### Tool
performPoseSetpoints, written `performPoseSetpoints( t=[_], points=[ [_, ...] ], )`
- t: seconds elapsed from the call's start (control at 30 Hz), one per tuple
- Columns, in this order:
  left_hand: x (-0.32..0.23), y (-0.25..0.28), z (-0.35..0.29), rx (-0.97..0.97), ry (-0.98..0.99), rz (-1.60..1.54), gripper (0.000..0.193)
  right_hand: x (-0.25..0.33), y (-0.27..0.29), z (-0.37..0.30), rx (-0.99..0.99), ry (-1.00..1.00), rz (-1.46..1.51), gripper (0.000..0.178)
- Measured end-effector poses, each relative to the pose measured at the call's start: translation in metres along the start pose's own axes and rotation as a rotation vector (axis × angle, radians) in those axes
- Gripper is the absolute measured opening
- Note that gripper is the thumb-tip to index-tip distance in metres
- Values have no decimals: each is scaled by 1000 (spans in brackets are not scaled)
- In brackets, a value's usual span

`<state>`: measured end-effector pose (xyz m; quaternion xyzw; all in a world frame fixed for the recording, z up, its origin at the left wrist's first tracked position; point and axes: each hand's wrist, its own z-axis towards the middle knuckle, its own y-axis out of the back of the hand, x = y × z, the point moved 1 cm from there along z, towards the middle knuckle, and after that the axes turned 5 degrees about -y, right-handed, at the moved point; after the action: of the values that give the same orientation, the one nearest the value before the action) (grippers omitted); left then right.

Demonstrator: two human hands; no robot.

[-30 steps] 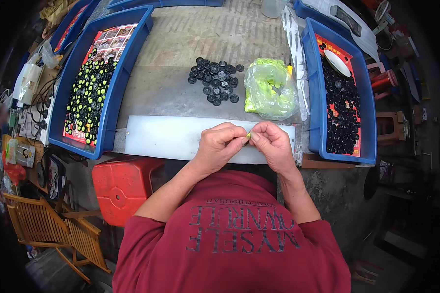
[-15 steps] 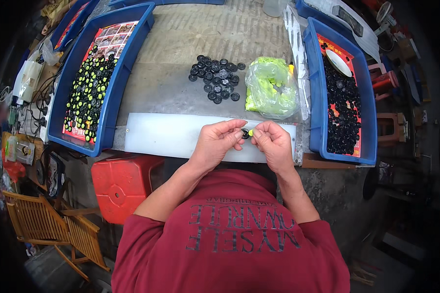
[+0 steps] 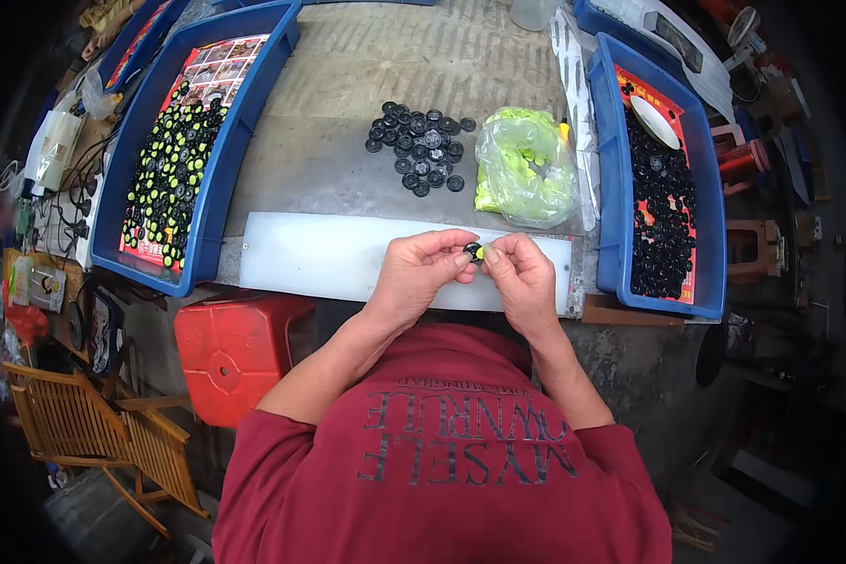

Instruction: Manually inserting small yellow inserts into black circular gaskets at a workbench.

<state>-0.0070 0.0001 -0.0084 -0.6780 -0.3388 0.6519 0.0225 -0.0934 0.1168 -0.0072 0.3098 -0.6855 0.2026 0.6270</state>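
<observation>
Above the white board (image 3: 315, 258), my two hands meet at the fingertips. My left hand (image 3: 418, 270) pinches a small round black disc (image 3: 472, 250), wheel-like in shape. A small yellow-green piece (image 3: 480, 253) is between the thumb and fingers of my right hand (image 3: 526, 279), touching the disc; whether it sits inside the disc is too small to tell. Beyond the board lies a loose pile of black discs (image 3: 421, 146). To its right is a clear plastic bag (image 3: 526, 174) of yellow-green pieces.
On the left stands a blue tray (image 3: 232, 155) of black discs with yellow-green centres. A blue tray (image 3: 614, 179) on the right holds plain black discs and a white oval dish (image 3: 655, 122). A red stool (image 3: 230, 352) is below the table's front edge.
The yellow-green piece has come up against the black disc, which has turned in my left fingers. Both hands stay in nearly the same place; the view has shifted slightly.
</observation>
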Motion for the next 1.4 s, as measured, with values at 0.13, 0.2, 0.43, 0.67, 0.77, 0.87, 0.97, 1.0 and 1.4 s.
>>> performPoseSetpoints(
  t=[0.13, 0.2, 0.43, 0.67, 0.77, 0.87, 0.97, 1.0, 1.4],
  points=[
    [1, 0, 0, -5, -10, 3, 22, -4, 0, 2, -27, 120, -121, 12],
    [1, 0, -1, -8, -37, 12, 22, -2, -1, 1, -23, 112, -152, 12],
    [3, -1, -1, -19, -42, 25, 22, 10, -2, -2, -42, 195, -377, 10],
    [2, -1, -2, -30, -30, -28, 22, 14, 1, -2, 6, 202, -394, 9],
    [2, -1, -3, -39, -10, -56, 23, 15, 2, -3, 18, 182, -381, 8],
    [2, -2, -3, -43, -1, -66, 24, 16, 4, -2, 36, 199, -403, 8],
    [2, -2, -3, -38, -8, -67, 24, 13, 6, -2, 72, 161, -362, 8],
    [2, -2, -3, -36, -15, -67, 24, 13, 6, -2, 77, 106, -302, 9],
    [2, -5, -3, -49, -93, -7, 22, 7, -9, -6, -2, -27, 136, 10]
  ],
)
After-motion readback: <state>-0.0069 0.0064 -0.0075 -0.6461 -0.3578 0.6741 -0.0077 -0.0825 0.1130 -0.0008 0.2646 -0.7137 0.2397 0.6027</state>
